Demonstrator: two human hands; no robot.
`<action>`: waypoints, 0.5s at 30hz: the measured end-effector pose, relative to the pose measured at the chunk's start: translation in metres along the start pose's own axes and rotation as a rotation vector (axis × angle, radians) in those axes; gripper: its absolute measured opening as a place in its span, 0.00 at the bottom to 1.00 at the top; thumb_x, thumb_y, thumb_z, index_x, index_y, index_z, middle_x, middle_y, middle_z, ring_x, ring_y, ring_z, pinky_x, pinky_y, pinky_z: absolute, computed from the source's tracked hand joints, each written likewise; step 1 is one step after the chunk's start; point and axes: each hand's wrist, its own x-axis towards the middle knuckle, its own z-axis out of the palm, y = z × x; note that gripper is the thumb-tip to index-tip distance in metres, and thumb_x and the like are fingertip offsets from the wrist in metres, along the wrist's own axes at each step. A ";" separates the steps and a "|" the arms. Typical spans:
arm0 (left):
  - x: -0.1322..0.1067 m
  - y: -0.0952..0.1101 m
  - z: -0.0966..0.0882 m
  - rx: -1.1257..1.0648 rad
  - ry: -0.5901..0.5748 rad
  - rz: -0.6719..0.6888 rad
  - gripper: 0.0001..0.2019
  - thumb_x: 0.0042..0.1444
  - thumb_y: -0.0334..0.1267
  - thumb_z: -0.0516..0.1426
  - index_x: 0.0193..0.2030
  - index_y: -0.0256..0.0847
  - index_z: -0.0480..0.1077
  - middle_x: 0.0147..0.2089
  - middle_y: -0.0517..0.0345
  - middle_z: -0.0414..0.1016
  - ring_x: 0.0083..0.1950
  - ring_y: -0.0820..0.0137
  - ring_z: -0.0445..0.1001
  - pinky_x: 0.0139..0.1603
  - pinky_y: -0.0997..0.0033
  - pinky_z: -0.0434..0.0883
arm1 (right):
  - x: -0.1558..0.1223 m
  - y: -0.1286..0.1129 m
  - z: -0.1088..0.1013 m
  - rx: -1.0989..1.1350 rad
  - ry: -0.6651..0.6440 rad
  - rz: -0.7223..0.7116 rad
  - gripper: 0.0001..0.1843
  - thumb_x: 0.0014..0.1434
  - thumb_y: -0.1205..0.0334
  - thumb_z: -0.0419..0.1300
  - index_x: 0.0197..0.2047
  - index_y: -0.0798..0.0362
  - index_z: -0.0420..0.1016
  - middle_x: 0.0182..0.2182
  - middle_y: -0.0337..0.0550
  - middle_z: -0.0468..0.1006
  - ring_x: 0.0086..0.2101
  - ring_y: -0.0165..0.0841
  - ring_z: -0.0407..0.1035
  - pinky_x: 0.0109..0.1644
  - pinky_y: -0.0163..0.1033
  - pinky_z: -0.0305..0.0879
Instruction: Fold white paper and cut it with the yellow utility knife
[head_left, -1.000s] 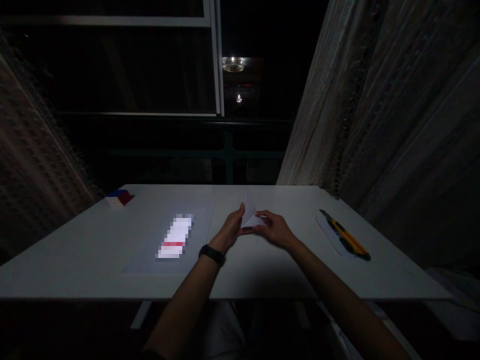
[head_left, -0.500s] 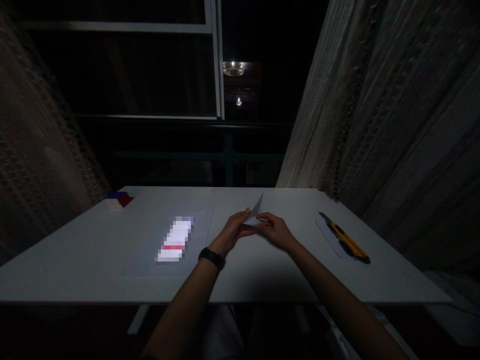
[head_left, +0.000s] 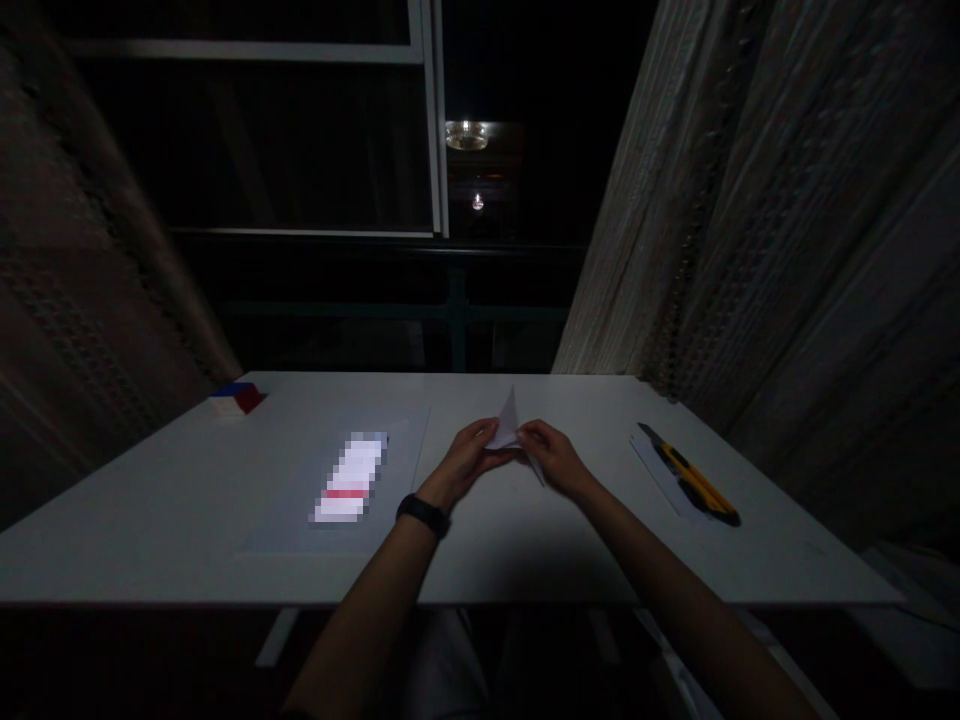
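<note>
Between my two hands is a small piece of folded white paper (head_left: 508, 424), with one pointed flap standing up and another corner poking down below the right fingers. My left hand (head_left: 472, 452), with a dark band on its wrist, grips the paper's left side. On the right side, my right hand (head_left: 550, 455) pinches it, thumb and fingers closed on the edge. Both hands are just above the middle of the white table (head_left: 495, 550). My fingers cover part of the folds.
To the left, a lit phone (head_left: 351, 478), its screen blurred out, rests on a white sheet (head_left: 281, 535). A red, white and blue cube (head_left: 236, 398) sits at the far left. At right, a yellow and black utility knife (head_left: 694, 480) lies over a paper strip (head_left: 651, 470). Curtains (head_left: 630, 220) flank the window.
The paper has turned in my hands: its upright flap has shifted slightly left, and a corner now shows below my right fingers. The phone and knife have stayed put.
</note>
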 end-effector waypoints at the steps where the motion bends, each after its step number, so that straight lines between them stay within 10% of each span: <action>1: 0.000 -0.001 0.000 -0.004 0.009 0.004 0.14 0.52 0.39 0.62 0.43 0.33 0.69 0.44 0.45 0.74 0.42 0.63 0.77 0.51 0.56 0.71 | 0.001 0.002 -0.001 0.032 0.011 0.022 0.18 0.51 0.46 0.62 0.36 0.51 0.68 0.30 0.38 0.75 0.33 0.34 0.72 0.37 0.40 0.71; 15: -0.004 0.009 0.003 -0.025 0.012 0.003 0.13 0.47 0.22 0.56 0.42 0.32 0.69 0.42 0.47 0.75 0.45 0.62 0.75 0.51 0.57 0.71 | 0.009 -0.002 -0.008 0.424 0.225 0.170 0.23 0.50 0.39 0.59 0.36 0.51 0.67 0.24 0.38 0.76 0.22 0.31 0.71 0.22 0.34 0.68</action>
